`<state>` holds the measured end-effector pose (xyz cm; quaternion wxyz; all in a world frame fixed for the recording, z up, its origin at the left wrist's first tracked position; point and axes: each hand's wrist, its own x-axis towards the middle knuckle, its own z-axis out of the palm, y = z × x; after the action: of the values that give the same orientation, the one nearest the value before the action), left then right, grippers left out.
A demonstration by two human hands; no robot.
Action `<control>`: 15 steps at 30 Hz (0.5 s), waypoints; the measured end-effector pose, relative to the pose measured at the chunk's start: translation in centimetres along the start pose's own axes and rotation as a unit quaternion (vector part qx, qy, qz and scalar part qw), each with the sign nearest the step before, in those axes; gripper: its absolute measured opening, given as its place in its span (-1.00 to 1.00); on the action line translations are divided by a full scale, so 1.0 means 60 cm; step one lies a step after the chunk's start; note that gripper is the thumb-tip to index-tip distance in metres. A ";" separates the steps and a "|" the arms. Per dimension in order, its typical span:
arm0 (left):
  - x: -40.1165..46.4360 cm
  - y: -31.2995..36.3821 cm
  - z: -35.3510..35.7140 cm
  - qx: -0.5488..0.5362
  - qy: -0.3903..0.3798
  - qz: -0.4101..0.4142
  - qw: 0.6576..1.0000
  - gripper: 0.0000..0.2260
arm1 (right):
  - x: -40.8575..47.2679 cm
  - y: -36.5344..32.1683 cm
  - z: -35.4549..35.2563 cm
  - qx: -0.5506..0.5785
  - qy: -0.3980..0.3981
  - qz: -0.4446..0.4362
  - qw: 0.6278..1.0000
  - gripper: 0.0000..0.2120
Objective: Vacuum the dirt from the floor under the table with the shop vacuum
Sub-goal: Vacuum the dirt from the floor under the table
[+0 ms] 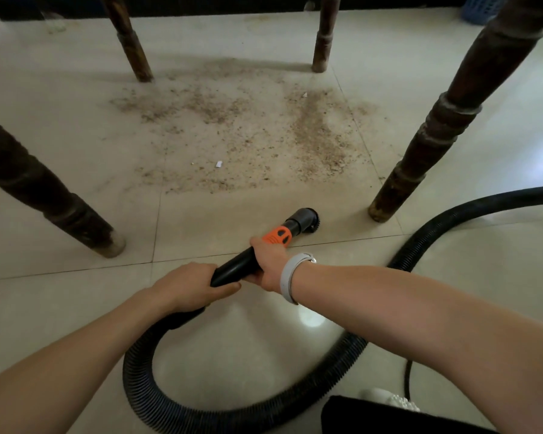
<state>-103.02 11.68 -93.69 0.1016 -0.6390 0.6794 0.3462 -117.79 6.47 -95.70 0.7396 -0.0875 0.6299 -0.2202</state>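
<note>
Pale glossy floor tiles (76, 158), thin grout lines, glare patch near bottom centre. Four dark turned table legs: near-left (54, 202), far-left (129, 42), far-right (325, 36), near-right (445, 120); tabletop out of frame. Brown gritty dirt (248, 133) spread between the legs, densest right of centre, with a small white scrap (219, 164) in it. Left hand (188, 286) wrapped round rear of black vacuum wand (235, 267), fingers curled under, tips hidden. Right hand (268, 264) gripping wand just behind orange collar (276, 235), fingers curled round, grey wristband (287, 277) on wrist. Round brush nozzle (304, 219) at floor, just short of dirt edge; contact not clear. Ribbed black hose (232, 411) loops below arms, exits right edge; vacuum body not visible. Blue basket (483, 9) cut off top right. Dark object (389, 418) bottom right, unidentifiable.
</note>
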 end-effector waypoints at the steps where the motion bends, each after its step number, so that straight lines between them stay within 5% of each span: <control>1: -0.002 -0.004 -0.002 0.008 -0.007 0.003 1.000 -0.69 | -0.001 0.005 0.002 -0.004 0.000 -0.003 1.000 -0.80; 7: 0.022 0.013 -0.026 0.063 -0.018 0.031 0.997 -0.68 | -0.001 -0.012 -0.012 0.006 0.029 -0.015 0.999 -0.80; 15: 0.110 0.105 -0.025 0.115 0.058 0.053 0.990 -0.65 | 0.029 -0.087 -0.091 0.082 0.103 -0.062 0.989 -0.79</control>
<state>-109.56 5.13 -94.27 0.1164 -0.6050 0.7524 0.2331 -124.01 1.86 -96.16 0.6603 -0.0426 0.6760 -0.3243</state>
